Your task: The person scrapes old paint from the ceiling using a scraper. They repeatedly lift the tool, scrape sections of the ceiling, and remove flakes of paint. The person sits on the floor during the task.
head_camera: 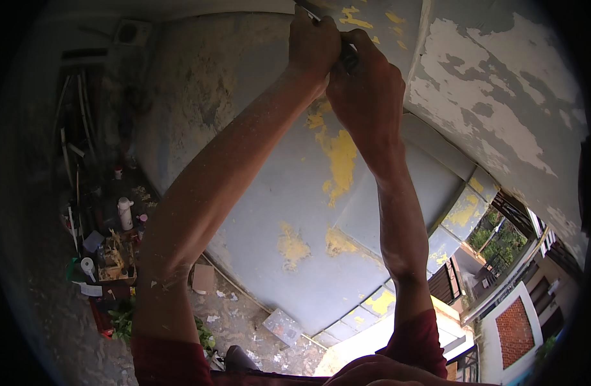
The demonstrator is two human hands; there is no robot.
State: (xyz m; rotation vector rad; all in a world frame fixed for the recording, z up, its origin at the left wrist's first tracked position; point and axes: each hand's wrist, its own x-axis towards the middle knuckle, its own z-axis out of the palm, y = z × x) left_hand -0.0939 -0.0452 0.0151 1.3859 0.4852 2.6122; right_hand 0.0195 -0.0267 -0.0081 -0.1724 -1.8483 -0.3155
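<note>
Both my arms reach up to the top of the view, against a grey painted wall [285, 193] with peeled yellow patches. My left hand [314, 43] is closed around a thin tool with a metallic edge, whose end runs out at the top. Close beside it, my right hand [367, 82] grips the dark handle [348, 58] of what looks like the same tool. The fingers hide most of it, so its exact kind cannot be told. Near the hands the ceiling [493, 91] shows flaking paint with pale bare areas.
At the lower left stand a wooden box [117, 279], a vacuum flask [125, 213] and leaning strips [65, 157]. Leafy plants [121, 321] are below my left arm. Paint flakes, a board [203, 278] and a flat grey box [283, 327] lie along the wall's foot.
</note>
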